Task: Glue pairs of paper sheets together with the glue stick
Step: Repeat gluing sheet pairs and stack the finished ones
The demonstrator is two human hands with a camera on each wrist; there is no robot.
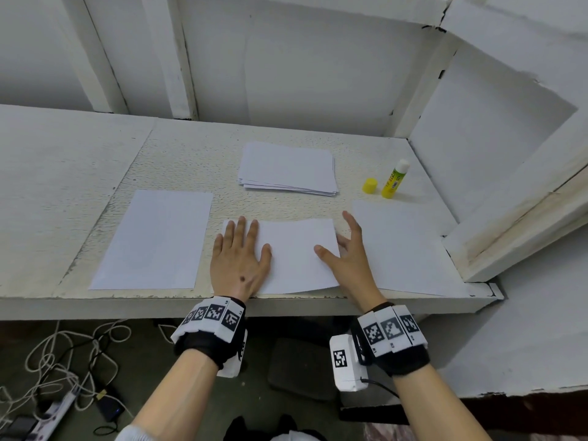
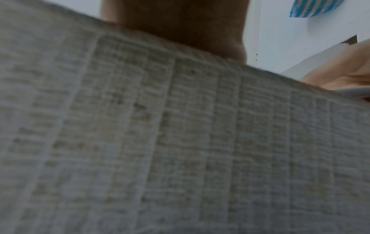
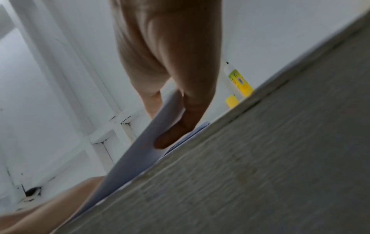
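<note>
White painted walls and beams back a rough white table (image 1: pixel 178 160), its front edge running across the head view. Left hand (image 1: pixel 238 259) lies flat, fingers spread, pressing down the left part of the middle sheet (image 1: pixel 296 253) near the table's front edge. Right hand (image 1: pixel 346 253) is at that sheet's right edge: thumb on top of the paper, some fingers tucked under the edge, index finger stretched out past it, so it pinches the sheet's right side. Right wrist view shows the sheet (image 3: pixel 140 147) lifted off the table there, thumb on top and fingers beneath. Left wrist view is mostly blurred table front (image 2: pixel 180 142), with the left palm (image 2: pixel 176 23) above; nothing more readable.

Single sheet (image 1: pixel 156 240) lies flat to the left, just beside the middle one. Another single sheet (image 1: pixel 401 246) lies to the right, partly under the right hand. Paper stack (image 1: pixel 288 168) sits farther back, centre. Glue stick (image 1: pixel 394 179) stands upright, uncapped, right of the stack; its yellow cap (image 1: pixel 370 185) stands just beside it on the left. Both are apart from the hands.

Cables (image 1: pixel 63 354) and a power strip (image 1: pixel 54 415) lie on the floor below left.
</note>
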